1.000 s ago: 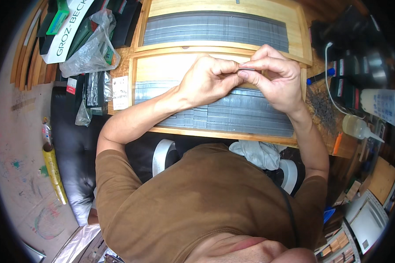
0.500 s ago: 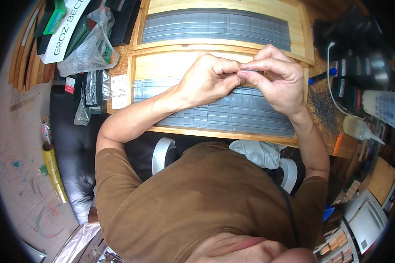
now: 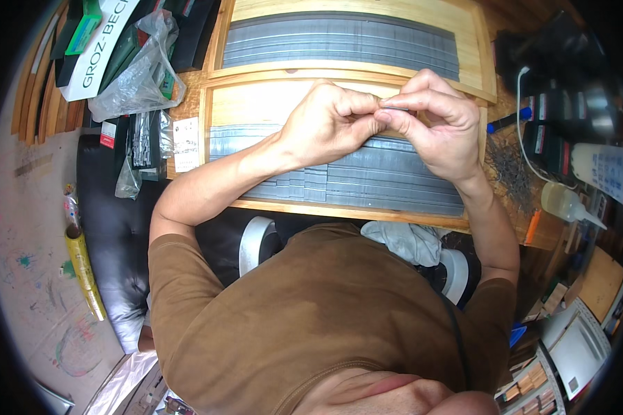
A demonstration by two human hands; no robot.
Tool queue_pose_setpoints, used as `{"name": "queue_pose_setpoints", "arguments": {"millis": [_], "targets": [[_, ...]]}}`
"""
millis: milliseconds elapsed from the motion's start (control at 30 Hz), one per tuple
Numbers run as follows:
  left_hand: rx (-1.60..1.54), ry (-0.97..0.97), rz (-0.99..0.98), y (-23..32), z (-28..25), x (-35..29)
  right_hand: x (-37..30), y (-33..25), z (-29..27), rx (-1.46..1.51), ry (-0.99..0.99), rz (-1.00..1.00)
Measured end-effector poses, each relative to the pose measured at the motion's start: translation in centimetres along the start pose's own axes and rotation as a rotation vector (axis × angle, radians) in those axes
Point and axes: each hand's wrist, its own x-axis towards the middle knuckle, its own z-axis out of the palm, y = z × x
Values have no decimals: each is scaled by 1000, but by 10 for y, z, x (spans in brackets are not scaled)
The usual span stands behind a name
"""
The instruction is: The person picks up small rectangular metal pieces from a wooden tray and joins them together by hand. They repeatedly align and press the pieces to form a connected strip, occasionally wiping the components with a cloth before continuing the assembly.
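Observation:
My left hand [image 3: 329,124] and my right hand [image 3: 444,123] meet above the near wooden tray [image 3: 325,207], fingertips pinched together. Between them is a small, thin dark metal piece [image 3: 396,108], mostly covered by the fingers; its exact kind cannot be made out. Both hands grip it, thumb against forefinger. Below them, flat grey metal strips [image 3: 387,176] lie packed side by side in the tray, with steps in their edges near the left. Behind it a second wooden tray [image 3: 479,41] holds more such grey strips [image 3: 346,45].
On the right are a pile of thin metal pieces [image 3: 511,169], a blue marker [image 3: 509,120], a white cable [image 3: 520,104] and a squeeze bottle [image 3: 567,203]. To the left sit a clear plastic bag [image 3: 142,76] and small boxes. A grey cloth [image 3: 405,242] lies near my lap.

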Motion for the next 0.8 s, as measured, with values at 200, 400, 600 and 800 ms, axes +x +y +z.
{"name": "queue_pose_setpoints", "arguments": {"millis": [200, 400, 600, 800], "targets": [[1, -19, -41, 5, -2, 2, 0, 1, -1, -4, 20, 0], [-26, -7, -33, 4, -1, 2, 2, 1, -1, 23, 32, -23], [-38, 6, -28, 6, 0, 2, 3, 1, -3, 27, 21, -29], [-5, 0, -13, 6, -1, 2, 3, 2, -2, 39, 18, -18]]}}
